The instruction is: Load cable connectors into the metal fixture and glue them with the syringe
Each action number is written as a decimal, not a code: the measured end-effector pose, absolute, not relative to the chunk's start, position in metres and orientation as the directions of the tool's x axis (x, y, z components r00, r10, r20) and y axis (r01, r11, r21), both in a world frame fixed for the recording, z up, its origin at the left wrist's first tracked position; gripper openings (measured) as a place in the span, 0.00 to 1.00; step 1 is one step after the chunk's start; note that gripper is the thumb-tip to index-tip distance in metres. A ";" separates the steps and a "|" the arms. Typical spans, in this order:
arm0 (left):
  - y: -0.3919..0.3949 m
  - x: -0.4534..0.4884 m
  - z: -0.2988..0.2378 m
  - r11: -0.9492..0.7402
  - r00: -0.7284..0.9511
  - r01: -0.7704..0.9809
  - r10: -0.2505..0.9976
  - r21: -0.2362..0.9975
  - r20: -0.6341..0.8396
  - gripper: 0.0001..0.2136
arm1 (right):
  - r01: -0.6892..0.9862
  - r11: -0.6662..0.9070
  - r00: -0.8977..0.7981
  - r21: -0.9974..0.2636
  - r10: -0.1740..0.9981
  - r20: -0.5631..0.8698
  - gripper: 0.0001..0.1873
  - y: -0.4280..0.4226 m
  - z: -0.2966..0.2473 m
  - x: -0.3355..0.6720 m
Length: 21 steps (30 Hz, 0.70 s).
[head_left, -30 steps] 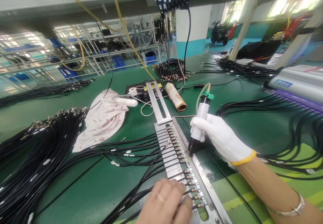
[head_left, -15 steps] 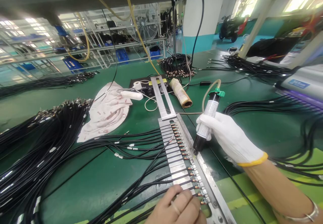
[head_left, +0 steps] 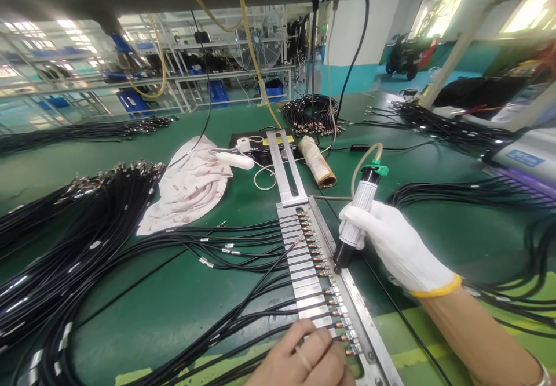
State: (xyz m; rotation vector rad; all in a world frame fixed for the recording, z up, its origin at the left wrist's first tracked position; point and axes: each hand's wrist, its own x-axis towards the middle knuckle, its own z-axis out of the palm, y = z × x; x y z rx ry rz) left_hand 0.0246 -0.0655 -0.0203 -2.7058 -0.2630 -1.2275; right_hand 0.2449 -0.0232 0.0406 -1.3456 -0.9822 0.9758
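Observation:
My right hand (head_left: 391, 241), in a white glove with a yellow cuff, is closed round a dispensing syringe (head_left: 358, 212) with a white label, green cap and clear hose. The syringe tilts, its tip low over a metal fixture (head_left: 299, 279), beside a row of cable end connectors (head_left: 330, 290). Several black cables (head_left: 243, 229) lie side by side across the fixture, ends toward the right. My bare left hand (head_left: 308, 357), with a ring, rests with curled fingers at the fixture's near end over the cables. Its fingertips are hidden, so what they grip cannot be made out.
A pale cloth (head_left: 191, 183) and large bundles of black cables (head_left: 87, 241) lie left. Behind the fixture sit a black control box (head_left: 256, 149) and a brown tape-like roll (head_left: 318, 163). A grey machine with purple light (head_left: 525, 157) stands right, near more cables.
The view has shifted slightly, moving the background to the right. The syringe tip has come a little nearer along the connector row. My left hand stays about where it was.

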 end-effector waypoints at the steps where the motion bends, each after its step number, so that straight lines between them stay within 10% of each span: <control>1: -0.066 0.025 -0.020 -0.971 0.644 0.227 0.095 -0.071 0.759 0.12 | 0.013 -0.001 0.301 -1.000 0.954 0.003 0.23 -0.023 0.040 0.245; 21: -0.067 0.025 -0.022 -0.973 0.646 0.224 0.101 -0.061 0.756 0.12 | 0.015 -0.004 0.278 -1.000 0.961 0.001 0.24 -0.025 0.039 0.246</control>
